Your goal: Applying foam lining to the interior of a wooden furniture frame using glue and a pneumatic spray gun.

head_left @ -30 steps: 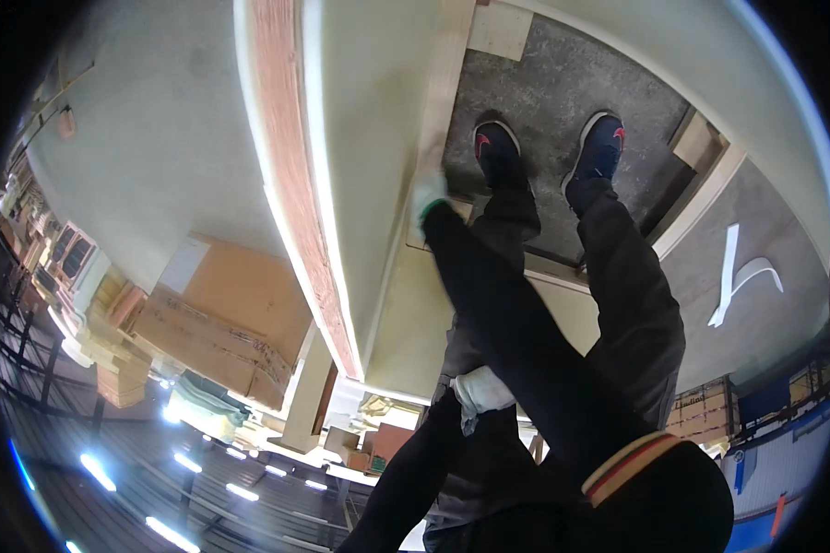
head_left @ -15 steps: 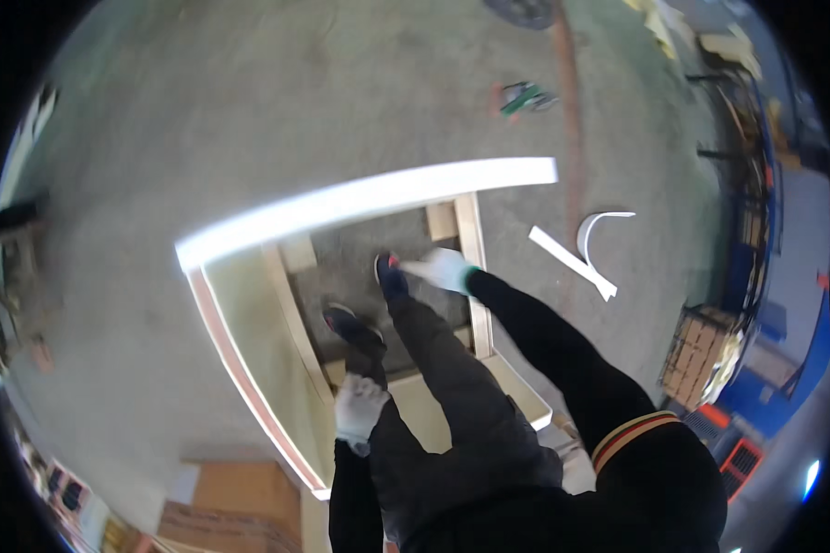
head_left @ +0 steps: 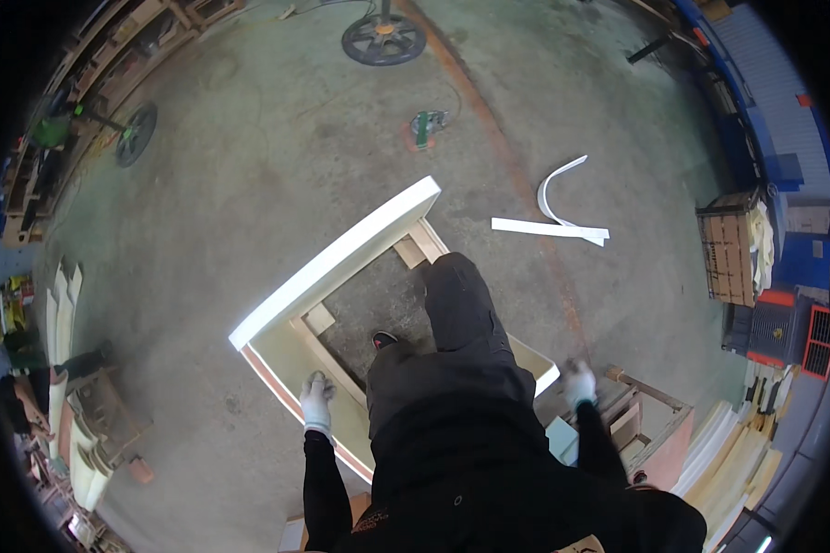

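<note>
A large pale box-like frame (head_left: 341,258) with a broad white outer face and wooden battens (head_left: 332,355) inside lies on the floor around my legs. One shoe (head_left: 385,340) is on the floor within its opening; my other knee is raised near the frame's right side. My left hand (head_left: 317,398), in a white glove, has its fingers curled in, with nothing visible in them, over the frame's left edge. My gloved right hand (head_left: 579,383) is out past the right corner, near a wooden stand. Motion blurs its fingers.
Two white strips (head_left: 549,227), one curled, lie on the floor at the right. A green tool (head_left: 424,129) sits farther ahead, beyond it a black spoked wheel base (head_left: 384,40). The wooden stand (head_left: 650,433) is close on my right, with stacked boards (head_left: 756,442) beyond.
My right hand has swung back from over the frame's opening to its right side. My left hand has moved outward to the left edge. One leg has lifted, and the view has turned.
</note>
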The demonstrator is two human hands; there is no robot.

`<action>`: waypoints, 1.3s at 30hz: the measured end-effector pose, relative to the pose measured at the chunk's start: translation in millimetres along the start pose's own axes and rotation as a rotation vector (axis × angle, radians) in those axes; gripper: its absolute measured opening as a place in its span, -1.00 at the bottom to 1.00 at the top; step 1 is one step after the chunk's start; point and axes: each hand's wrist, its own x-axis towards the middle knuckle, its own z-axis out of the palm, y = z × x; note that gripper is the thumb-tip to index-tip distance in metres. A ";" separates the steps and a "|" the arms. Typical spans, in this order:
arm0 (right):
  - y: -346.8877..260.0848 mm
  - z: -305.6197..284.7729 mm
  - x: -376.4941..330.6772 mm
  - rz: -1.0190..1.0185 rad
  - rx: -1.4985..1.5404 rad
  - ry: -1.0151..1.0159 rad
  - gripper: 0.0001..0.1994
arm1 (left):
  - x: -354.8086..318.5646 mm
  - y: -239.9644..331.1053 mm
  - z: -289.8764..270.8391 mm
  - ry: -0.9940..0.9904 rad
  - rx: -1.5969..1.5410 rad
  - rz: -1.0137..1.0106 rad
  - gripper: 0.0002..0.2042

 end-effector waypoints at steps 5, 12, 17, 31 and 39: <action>44.7 21.3 49.5 -0.262 -0.363 0.266 -0.53 | 42.0 84.0 143.2 0.014 0.044 0.053 -0.18; -314.2 113.6 293.1 -0.628 -0.328 0.073 -0.44 | 120.0 127.5 341.3 0.392 0.618 0.315 0.00; -504.7 317.4 556.5 -0.902 -0.952 -0.386 -0.08 | 128.5 109.4 431.4 0.679 0.677 -0.007 -0.04; -621.8 613.5 802.2 -0.727 -0.673 -0.982 -0.66 | 87.3 135.1 583.5 0.857 0.375 -0.211 -0.04; -775.7 548.7 605.1 -0.812 -0.758 -0.955 -0.74 | -82.2 60.9 597.3 0.916 0.507 -0.762 -0.24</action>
